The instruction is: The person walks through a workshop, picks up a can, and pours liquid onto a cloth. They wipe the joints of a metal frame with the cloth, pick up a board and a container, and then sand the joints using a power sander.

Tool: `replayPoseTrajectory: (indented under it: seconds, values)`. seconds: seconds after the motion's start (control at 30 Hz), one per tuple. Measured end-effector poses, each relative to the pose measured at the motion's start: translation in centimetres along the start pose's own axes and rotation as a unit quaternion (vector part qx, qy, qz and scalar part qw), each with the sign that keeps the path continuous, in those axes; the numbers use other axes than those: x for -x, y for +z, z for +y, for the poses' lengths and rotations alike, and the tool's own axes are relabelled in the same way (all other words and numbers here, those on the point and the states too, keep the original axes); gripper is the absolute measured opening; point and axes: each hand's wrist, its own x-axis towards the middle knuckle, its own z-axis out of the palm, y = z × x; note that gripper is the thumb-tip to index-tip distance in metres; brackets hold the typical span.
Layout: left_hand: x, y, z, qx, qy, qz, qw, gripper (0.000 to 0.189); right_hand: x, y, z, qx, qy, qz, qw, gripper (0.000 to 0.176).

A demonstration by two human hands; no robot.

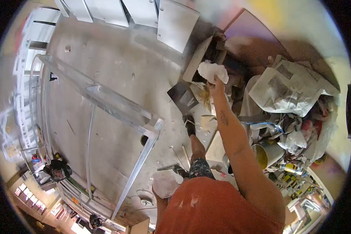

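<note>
My right arm stretches out toward the scrap heap, and my right hand [217, 83] is closed on a crumpled white wad [212, 71] that looks like paper or cloth. The wad overlaps the open cardboard box [199, 58] in this view. Low by my left side, a pale, pinkish-white wad [165, 185] shows next to my shirt. My left hand [158, 198] is at its lower edge, mostly hidden by the wad and my body, and its fingers do not show. A dark flat panel [183, 97] lies on the floor close to my foot.
A metal frame [117, 107] stands on the floor to my left. White panels [177, 23] lean at the far side. On the right are a heap of scrap with a plastic sheet [288, 87], a tin can [267, 155] and bags. Thin sticks [186, 155] lie near my feet.
</note>
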Motion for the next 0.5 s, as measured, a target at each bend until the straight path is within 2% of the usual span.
replayPoseTrajectory:
  seconds: [0.07,0.1,0.17,0.3,0.37,0.5]
  values:
    - [-0.7,0.5,0.0,0.003,0.001,0.002,1.000,0.060,-0.2,0.5,-0.9,0.022,0.048,0.044,0.998,0.030]
    - [-1.0,0.9,0.1,0.005,0.002,0.001,1.000,0.060,0.2,1.4,-1.3,0.023,0.044,0.034,0.998,0.030]
    - [-1.6,1.6,0.4,0.005,0.005,0.000,1.000,0.060,1.1,3.0,-1.9,-0.001,-0.016,-0.067,0.998,0.029]
    - [-2.3,2.7,0.8,0.012,0.000,0.013,1.000,0.060,1.8,8.9,-4.1,0.038,0.004,-0.057,0.998,0.030]
    - [-2.7,3.2,0.9,0.011,-0.007,0.019,1.000,0.060,1.1,11.2,-5.0,0.073,-0.005,-0.150,0.986,0.029]
    - [-3.9,4.1,1.3,-0.004,-0.020,0.031,0.999,0.060,-2.5,13.7,-7.0,0.037,-0.005,-0.093,0.995,0.030]
